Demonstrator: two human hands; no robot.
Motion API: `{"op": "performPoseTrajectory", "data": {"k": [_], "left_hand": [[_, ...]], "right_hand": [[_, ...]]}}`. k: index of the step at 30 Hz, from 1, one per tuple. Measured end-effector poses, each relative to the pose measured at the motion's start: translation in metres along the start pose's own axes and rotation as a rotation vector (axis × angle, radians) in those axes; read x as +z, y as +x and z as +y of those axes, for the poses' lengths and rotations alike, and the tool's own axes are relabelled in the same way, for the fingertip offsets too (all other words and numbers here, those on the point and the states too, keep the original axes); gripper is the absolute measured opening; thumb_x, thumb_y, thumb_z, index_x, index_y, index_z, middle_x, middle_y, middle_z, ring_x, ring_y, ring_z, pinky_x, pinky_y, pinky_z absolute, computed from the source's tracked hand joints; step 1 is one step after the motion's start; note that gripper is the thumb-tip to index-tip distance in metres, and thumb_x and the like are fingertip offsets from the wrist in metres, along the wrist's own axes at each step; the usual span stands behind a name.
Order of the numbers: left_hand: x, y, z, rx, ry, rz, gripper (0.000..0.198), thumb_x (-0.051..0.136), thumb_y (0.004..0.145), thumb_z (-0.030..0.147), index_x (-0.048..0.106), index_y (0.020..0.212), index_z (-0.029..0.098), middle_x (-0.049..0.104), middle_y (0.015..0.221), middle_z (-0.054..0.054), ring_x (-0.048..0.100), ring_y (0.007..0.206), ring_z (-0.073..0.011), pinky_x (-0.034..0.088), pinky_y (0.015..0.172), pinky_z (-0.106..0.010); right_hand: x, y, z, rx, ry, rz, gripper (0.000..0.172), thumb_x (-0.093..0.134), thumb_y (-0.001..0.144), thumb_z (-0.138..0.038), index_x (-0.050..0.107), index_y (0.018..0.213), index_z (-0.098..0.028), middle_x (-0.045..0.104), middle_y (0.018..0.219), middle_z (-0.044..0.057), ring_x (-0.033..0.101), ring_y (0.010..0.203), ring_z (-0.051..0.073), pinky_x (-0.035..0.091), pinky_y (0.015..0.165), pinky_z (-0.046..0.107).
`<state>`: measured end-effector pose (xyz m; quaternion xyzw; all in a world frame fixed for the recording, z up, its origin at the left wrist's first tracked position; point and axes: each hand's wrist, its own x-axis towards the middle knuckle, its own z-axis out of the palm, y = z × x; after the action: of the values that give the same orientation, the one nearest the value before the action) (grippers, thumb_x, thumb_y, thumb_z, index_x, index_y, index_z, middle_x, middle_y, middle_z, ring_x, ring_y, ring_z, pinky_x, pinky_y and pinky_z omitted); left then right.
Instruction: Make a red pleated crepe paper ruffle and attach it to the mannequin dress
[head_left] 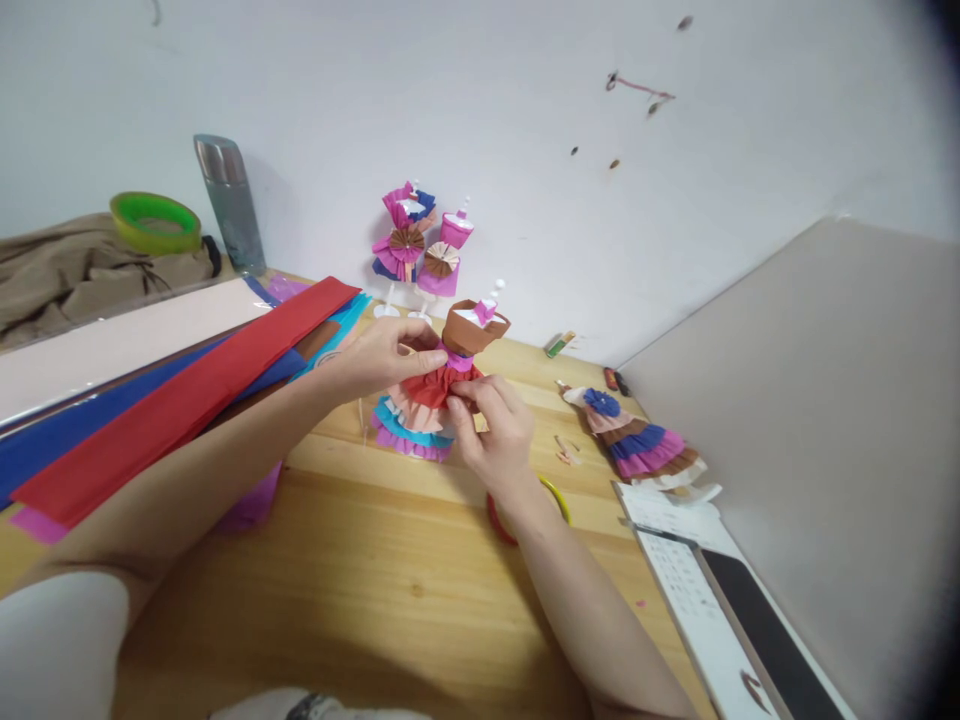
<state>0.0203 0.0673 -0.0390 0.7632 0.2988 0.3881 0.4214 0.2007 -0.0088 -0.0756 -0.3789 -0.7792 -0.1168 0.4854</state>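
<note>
In the head view, a miniature dress form (489,304) stands upright on the table. It wears a crepe-paper dress (427,388) with a brown bodice, a pink waist and ruffled layers in red, peach, blue and purple. My left hand (379,355) is curled at the waist, its thumb on the paper and its other fingers partly hidden. Closed in a pinch, my right hand (499,430) grips the front of the red ruffle (427,388). A red and yellow ring (556,498) lies partly under my right wrist.
Folded crepe paper (187,405) covers the left side. Behind it are a bottle (232,205) and a green tape roll (155,224) on brown cloth. Two dressed forms (405,240) stand by the wall. Another paper dress (637,440) lies right, near a white case (675,570).
</note>
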Motion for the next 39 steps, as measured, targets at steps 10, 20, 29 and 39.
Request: {"op": "performPoseTrajectory", "data": {"k": [10,20,29,39], "left_hand": [[0.011,-0.006,0.008,0.028,0.216,0.137,0.033,0.07,0.073,0.038,0.067,0.095,0.013,0.072,0.092,-0.008,0.066,0.083,-0.0203,0.052,0.076,-0.033],[0.012,-0.006,0.011,-0.012,0.244,0.157,0.025,0.072,0.072,0.034,0.067,0.087,0.015,0.071,0.082,-0.004,0.063,0.076,-0.017,0.048,0.068,-0.028],[0.01,-0.005,0.01,-0.038,0.253,0.162,0.032,0.069,0.072,0.044,0.065,0.083,0.014,0.07,0.084,-0.006,0.063,0.079,-0.0195,0.048,0.074,-0.033],[0.008,-0.005,0.007,-0.019,0.216,0.147,0.029,0.07,0.072,0.041,0.065,0.084,0.015,0.07,0.083,-0.005,0.063,0.077,-0.0179,0.048,0.071,-0.031]], "right_hand": [[-0.002,0.004,-0.007,0.1,0.071,-0.027,0.01,0.054,0.091,-0.017,0.063,0.087,-0.019,0.063,0.077,0.004,0.059,0.069,0.016,0.049,0.063,0.03],[-0.001,0.001,-0.006,-0.16,-0.139,-0.005,0.007,0.061,0.086,-0.02,0.064,0.093,-0.02,0.061,0.078,0.005,0.057,0.072,0.019,0.045,0.063,0.033],[-0.006,-0.01,0.002,-0.414,-0.212,0.121,0.018,0.066,0.083,-0.009,0.065,0.095,-0.022,0.063,0.074,0.002,0.05,0.063,0.014,0.037,0.056,0.03],[-0.004,-0.009,0.007,-0.459,-0.195,0.016,0.014,0.063,0.084,-0.012,0.065,0.094,-0.021,0.064,0.075,0.002,0.051,0.065,0.015,0.036,0.057,0.031]]}}
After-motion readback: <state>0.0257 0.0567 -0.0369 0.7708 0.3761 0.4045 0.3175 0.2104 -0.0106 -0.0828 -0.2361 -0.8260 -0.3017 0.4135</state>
